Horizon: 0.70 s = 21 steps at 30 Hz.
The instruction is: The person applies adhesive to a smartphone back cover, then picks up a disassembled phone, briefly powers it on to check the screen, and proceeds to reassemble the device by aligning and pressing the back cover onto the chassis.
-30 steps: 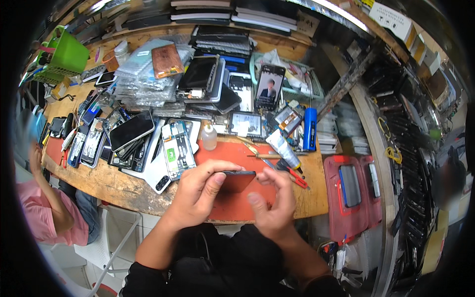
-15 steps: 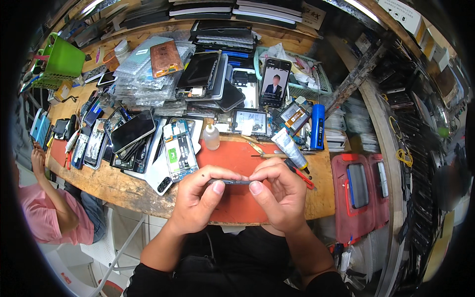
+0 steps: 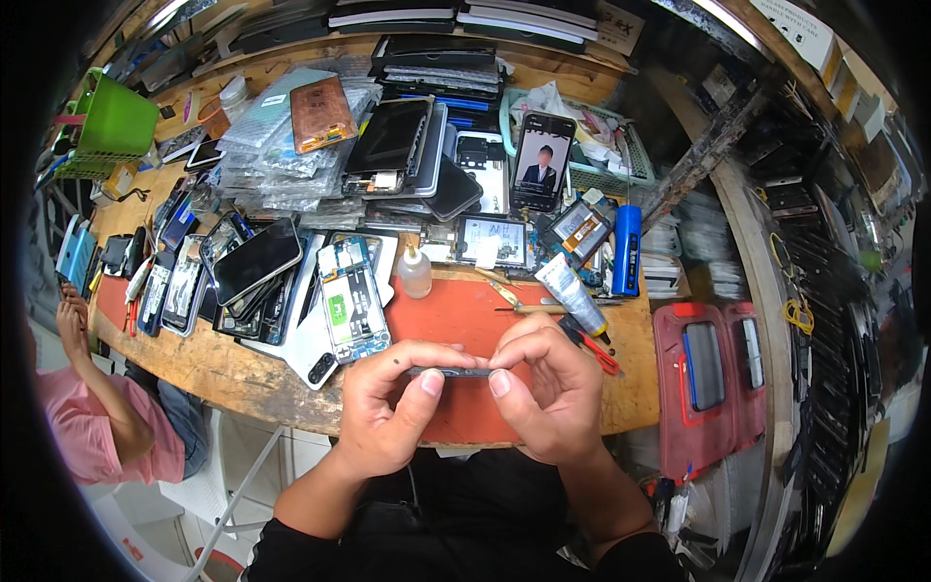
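Note:
Between my two hands is a thin dark phone point(image 3: 465, 372), seen edge-on and level above the red mat point(image 3: 441, 315); its faces are mostly hidden. My left hand point(image 3: 384, 412) pinches one end, thumb on the near side and fingers along the top. My right hand point(image 3: 551, 393) grips the other end the same way, the two index fingertips nearly meeting. Beyond them stands a clear dropper bottle point(image 3: 415, 274). An opened phone point(image 3: 353, 308) with its insides showing lies near my left hand. A glue tube point(image 3: 572, 295) and a red-handled tool point(image 3: 596, 353) lie past my right hand.
Phones and phone parts crowd the bench's left, with bubble-wrapped stacks point(image 3: 276, 160) behind. A lit phone point(image 3: 541, 163) stands propped before a green basket point(image 3: 630, 160). A blue cylinder point(image 3: 626, 250) stands at right. Another person point(image 3: 112, 417) sits at far left.
Both hands and the phone have sunk slightly toward me, with the grip kept. The whole view has shifted a little. Nothing was let go.

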Motion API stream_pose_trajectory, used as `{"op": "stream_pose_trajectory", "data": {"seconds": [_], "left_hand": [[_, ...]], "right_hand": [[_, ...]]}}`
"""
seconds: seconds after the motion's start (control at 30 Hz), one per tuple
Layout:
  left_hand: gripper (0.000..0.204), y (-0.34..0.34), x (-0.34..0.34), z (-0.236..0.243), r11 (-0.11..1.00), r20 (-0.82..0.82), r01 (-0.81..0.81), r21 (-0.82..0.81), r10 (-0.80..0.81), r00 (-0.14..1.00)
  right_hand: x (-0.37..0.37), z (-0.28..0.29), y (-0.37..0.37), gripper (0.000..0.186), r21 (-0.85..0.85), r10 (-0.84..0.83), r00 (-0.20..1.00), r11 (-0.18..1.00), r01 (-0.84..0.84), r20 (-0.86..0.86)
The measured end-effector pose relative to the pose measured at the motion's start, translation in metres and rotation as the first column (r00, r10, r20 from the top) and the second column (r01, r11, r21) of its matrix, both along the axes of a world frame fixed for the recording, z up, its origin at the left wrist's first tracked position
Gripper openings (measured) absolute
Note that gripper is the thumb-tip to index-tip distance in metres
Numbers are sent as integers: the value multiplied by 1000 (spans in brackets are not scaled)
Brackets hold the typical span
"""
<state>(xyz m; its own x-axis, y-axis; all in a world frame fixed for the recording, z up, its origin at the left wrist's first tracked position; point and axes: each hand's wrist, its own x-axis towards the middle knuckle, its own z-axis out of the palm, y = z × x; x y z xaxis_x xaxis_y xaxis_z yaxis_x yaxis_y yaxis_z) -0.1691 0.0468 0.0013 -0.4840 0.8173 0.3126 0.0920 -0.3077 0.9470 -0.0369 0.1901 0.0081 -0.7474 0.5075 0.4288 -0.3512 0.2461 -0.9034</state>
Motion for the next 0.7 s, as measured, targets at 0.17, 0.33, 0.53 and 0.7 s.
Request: {"op": "stream_pose_trajectory", "data": {"seconds": [0.17, 0.33, 0.53, 0.7], "left_hand": [[24, 3, 4, -1, 1000, 170, -15, 1, 15, 985], [21, 12, 5, -2, 999, 177, -45, 20, 41, 983], [17, 13, 9, 1, 995, 170, -100, 0, 99, 980], [18, 15, 10, 0, 992, 160, -124, 13, 120, 980]], "right_hand": [[-4, -2, -3, 11, -105, -29, 1000, 994, 29, -7], [-6, -1, -1, 9, -172, -13, 1000, 985, 17, 25], [-8, -1, 0, 9, -229, 37, 999, 973, -37, -4], [-9, -2, 1, 9, -207, 39, 999, 978, -36, 10]]}}
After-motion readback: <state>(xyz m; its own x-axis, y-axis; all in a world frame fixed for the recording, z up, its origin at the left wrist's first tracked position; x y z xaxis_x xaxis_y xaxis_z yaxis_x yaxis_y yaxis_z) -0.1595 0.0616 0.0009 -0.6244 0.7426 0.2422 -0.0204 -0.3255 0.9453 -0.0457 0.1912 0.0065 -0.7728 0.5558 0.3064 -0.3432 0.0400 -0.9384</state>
